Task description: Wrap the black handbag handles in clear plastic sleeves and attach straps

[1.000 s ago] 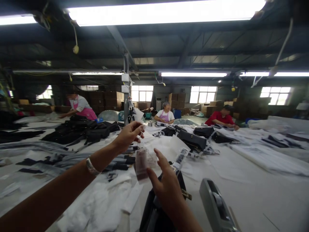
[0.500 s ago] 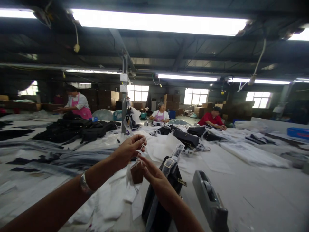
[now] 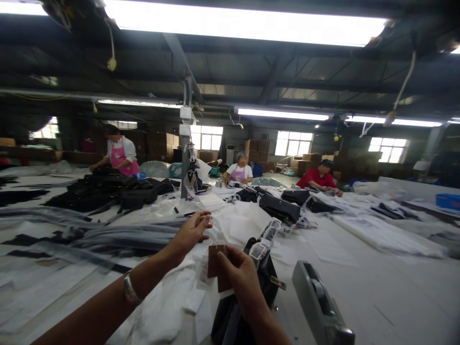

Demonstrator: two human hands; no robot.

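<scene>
My right hand (image 3: 244,278) pinches brown hang tags (image 3: 214,261) between thumb and fingers. A thin pale string rises from the tags, and a small clear plastic bag (image 3: 204,275) hangs beside them. Up and to the left, my left hand (image 3: 192,235) has its fingers loosely curled and apart, close to the string; no grip on it shows. A bracelet circles that wrist. Behind and below my right hand stands a black handbag (image 3: 264,273), its strap hardware wrapped in clear film and a gold-coloured metal piece on its side. My right hand hides part of the bag.
A grey tape dispenser (image 3: 319,302) stands right of the bag. White wrapping sheets (image 3: 168,302) cover the table's left front. Further back lie black bags (image 3: 280,208) and a dark pile (image 3: 104,189). A metal post (image 3: 185,167) rises mid-table. Several co-workers sit or stand across the table.
My left hand's fingers have parted from their pinch on the string. My right hand has moved from beside the string down onto the brown tags, which now face me.
</scene>
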